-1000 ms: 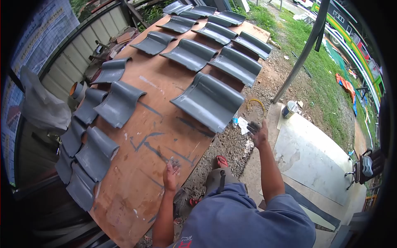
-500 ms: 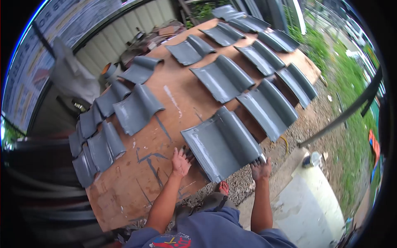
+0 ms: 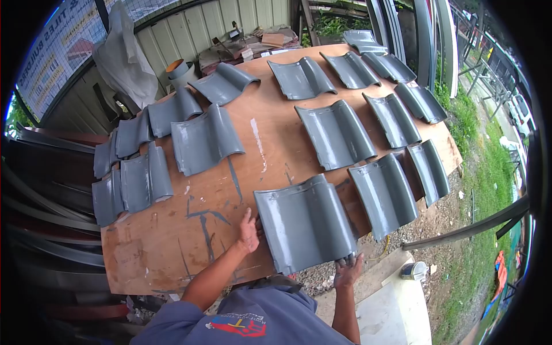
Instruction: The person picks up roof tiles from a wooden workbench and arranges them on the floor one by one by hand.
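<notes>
A glossy grey curved roof tile (image 3: 307, 227) lies at the near edge of the plywood board (image 3: 164, 253), partly overhanging it. My left hand (image 3: 249, 232) is at the tile's left edge, thumb pointing up and fingers partly hidden behind the edge. At its lower right corner, my right hand (image 3: 348, 271) holds the rim with darkened fingertips. Just right of this tile lies another grey roof tile (image 3: 384, 195). Further left, beyond a bare strip of wood, is a similar tile (image 3: 206, 140).
Several more grey tiles cover the board's far and left parts. A paint can (image 3: 413, 271) stands on a pale sheet (image 3: 397, 313) at lower right. A dark bar (image 3: 466, 230) slants in from the right. Behind the board are an orange-rimmed pipe (image 3: 179, 70) and stacked scraps (image 3: 253, 45).
The view has turned and shifted. The held tile appears rotated, its far edge now more level in the picture. Both hands stay at its left edge and lower right corner.
</notes>
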